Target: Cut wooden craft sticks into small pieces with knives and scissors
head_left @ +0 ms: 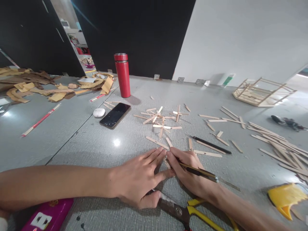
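Left hand (137,178): fingers partly spread, palm down; any hold not discernible. Right hand (192,179): fingers closed round slim black-and-gold tool (201,172). Pale flat wooden stick (156,142), on grey desk (91,147): just beyond left fingertips.

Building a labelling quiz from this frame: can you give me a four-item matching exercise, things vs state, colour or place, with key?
1. Flask
2. Phone
3. Hinged tool
4. Right hand

A. Lying beside a small white case
B. Holding a slim dark tool
C. Standing upright before a black panel
D. Has yellow handles

Pairs: 1-C, 2-A, 3-D, 4-B
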`<state>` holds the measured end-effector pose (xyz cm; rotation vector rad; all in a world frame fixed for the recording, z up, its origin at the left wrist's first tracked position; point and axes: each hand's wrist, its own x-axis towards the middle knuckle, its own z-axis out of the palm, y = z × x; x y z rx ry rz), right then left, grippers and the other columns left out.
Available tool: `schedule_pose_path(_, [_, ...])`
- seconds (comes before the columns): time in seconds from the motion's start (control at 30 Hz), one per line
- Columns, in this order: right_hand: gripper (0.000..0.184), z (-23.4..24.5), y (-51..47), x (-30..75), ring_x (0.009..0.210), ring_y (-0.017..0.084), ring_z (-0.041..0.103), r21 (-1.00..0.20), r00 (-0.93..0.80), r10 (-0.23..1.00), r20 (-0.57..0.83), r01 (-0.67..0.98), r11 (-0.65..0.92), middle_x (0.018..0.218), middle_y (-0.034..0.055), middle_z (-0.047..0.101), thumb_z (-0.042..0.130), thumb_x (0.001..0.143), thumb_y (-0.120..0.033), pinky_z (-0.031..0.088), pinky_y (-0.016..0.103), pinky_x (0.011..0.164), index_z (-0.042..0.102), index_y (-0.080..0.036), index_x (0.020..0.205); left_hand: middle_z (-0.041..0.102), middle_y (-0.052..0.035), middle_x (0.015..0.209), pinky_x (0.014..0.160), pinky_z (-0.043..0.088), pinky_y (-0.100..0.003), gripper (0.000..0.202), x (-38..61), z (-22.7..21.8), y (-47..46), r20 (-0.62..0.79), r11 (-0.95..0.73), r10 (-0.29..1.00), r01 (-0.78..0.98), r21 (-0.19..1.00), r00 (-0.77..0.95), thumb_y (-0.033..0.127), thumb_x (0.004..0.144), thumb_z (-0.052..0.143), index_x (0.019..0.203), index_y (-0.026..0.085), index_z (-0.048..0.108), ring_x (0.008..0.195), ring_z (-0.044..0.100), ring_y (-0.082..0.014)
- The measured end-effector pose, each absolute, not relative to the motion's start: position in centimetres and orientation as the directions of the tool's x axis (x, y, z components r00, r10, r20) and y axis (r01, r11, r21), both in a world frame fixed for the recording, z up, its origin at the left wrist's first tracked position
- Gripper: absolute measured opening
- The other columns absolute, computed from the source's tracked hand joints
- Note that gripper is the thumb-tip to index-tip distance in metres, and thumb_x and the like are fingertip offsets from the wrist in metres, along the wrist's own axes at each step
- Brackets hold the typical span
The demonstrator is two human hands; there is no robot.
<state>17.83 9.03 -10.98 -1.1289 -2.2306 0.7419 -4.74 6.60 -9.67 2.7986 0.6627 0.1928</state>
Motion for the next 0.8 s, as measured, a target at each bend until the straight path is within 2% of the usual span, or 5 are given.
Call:
schedule_pose_path(0.17, [0.04,-10.3,8.9,17.6,0.048,0.011,0.034,-0.684,-0.483,0.846,0.225,0.54,0.49,0.057,-0.0079,0.038,0.041,0.11,-0.034,0.028,0.03,0.052,0.035,-0.026,0.071,0.013,-0.0309,0.169,0.127,0.021,-0.06,0.078,-4.9,-9.7,6.7,0.067,-0.867,0.432,0.393,0.306,0.9,0.038,0.097,0.053,0.164,0.009,0.027,0.157,0.011,-0.048])
schedule_pose_path(0.37, [0.042,-9.9,8.9,17.5,0.047,0.012,0.028,-0.695,-0.456,0.863,0.219,0.547,0.466,0.055,-0.0089,0.031,0.04,0.11,-0.035,0.024,0.031,0.049,0.028,-0.027,0.07,0.003,-0.0228,0.172,0.127,0.021,-0.062,0.079,-5.1,-9.8,6.9,0.083,-0.85,0.439,0.384,0.361,0.895,0.037,0.095,0.055,0.165,0.014,0.025,0.158,0.007,-0.0462])
schedule_pose_path(0.57, [0.04,-10.8,8.8,18.0,0.049,0.012,0.032,-0.671,-0.471,0.855,0.219,0.563,0.482,0.058,-0.0078,0.035,0.041,0.11,-0.036,0.027,0.032,0.053,0.033,-0.026,0.072,0.007,-0.0225,0.173,0.128,0.021,-0.062,0.079,-5.0,-9.7,6.8,0.077,-0.854,0.442,0.393,0.341,0.894,0.037,0.095,0.056,0.164,0.013,0.026,0.158,0.008,-0.0455])
schedule_pose_path(0.8, [0.039,-11.3,8.7,18.0,0.048,0.011,0.035,-0.661,-0.468,0.854,0.226,0.57,0.488,0.058,-0.0081,0.035,0.039,0.111,-0.034,0.028,0.03,0.051,0.033,-0.026,0.074,0.011,-0.0239,0.172,0.128,0.02,-0.06,0.077,-5.0,-9.5,6.9,0.077,-0.863,0.434,0.39,0.321,0.898,0.033,0.095,0.055,0.163,0.011,0.029,0.158,0.01,-0.0447])
